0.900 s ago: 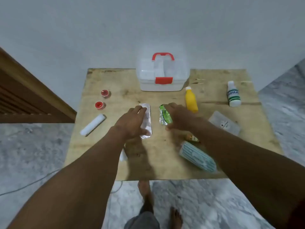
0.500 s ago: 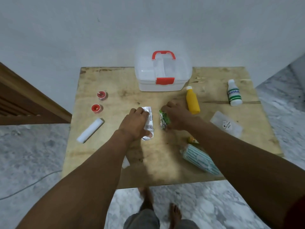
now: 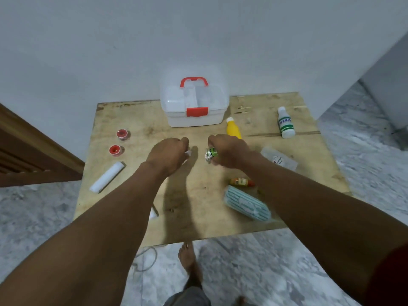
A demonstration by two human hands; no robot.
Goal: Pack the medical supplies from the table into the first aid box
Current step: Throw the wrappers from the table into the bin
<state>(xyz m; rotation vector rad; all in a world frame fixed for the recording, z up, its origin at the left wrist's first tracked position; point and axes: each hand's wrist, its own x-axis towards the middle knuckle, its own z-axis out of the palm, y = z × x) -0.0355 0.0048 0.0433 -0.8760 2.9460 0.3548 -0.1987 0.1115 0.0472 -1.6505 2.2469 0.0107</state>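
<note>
Red tape rolls [image 3: 122,134] and a white bandage roll [image 3: 107,177] lie near the table's [image 3: 143,120] left edge. The left hand [image 3: 169,154] is held palm-down, its fingers curled round what seems to be a silvery strip [image 3: 188,153], mostly hidden. Just to its right, the right hand [image 3: 229,152], knuckles up, pinches a green foil packet [image 3: 211,153] above the wood. Behind both hands stands the first aid box [image 3: 194,107], lid down.
</note>
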